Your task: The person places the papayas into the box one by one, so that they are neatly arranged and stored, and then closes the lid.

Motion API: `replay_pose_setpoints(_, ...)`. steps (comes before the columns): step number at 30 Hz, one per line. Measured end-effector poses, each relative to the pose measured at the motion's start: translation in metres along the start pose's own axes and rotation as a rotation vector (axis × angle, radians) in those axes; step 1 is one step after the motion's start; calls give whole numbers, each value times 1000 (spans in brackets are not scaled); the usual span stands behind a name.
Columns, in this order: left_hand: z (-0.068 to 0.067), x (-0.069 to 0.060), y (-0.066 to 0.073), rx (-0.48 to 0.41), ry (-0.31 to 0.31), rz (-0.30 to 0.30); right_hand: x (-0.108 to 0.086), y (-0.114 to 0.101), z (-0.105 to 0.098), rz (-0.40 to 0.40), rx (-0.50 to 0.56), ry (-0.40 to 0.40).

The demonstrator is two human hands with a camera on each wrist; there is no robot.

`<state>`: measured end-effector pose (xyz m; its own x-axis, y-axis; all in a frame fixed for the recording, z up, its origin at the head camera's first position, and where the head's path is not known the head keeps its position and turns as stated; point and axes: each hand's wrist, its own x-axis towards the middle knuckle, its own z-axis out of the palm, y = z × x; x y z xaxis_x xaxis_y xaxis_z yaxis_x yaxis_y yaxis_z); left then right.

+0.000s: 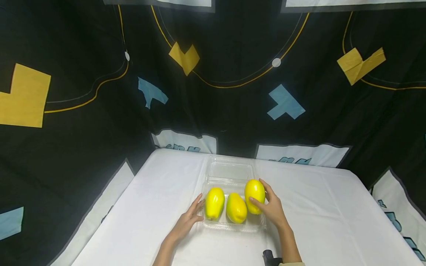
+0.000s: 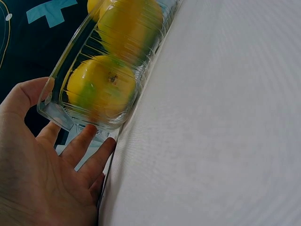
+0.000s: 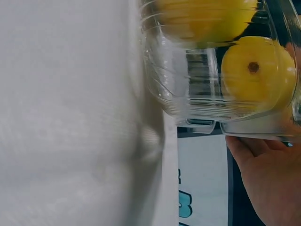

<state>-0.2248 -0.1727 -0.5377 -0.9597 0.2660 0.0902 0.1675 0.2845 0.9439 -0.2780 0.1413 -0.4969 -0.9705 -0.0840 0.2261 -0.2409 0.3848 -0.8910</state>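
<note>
Where tray (image 1: 254, 222) rests, tablecloth (image 1: 326, 221), curtain (image 1: 229, 118), perhaps lettering (image 1: 392, 221)

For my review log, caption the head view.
Right hand grips a yellow mango-like fruit at the right side of an open clear plastic clamshell holding two more; left hand at its left side.

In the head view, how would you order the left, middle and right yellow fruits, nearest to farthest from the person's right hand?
1. Right fruit: gripped by the right hand.
2. Middle fruit: between the other two.
3. Left fruit: beside the left hand.
</note>
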Motion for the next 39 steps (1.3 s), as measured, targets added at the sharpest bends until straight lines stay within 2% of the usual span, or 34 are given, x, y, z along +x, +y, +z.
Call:
replay_pose_setpoints(8,-1,1,1,-11,0,-9,-2,-1,6,-19,-15,13)
replay_pose_setpoints(16,0,0,0,-21,-7,-5,-6,-1,13,9,-124,27)
replay_pose_setpoints(23,0,-1,-1,-27,-11,0,-8,1,17,-17,-168,35)
replay_pose_setpoints(39,0,0,1,-12,5,-12,-7,3,17,-33,-203,15)
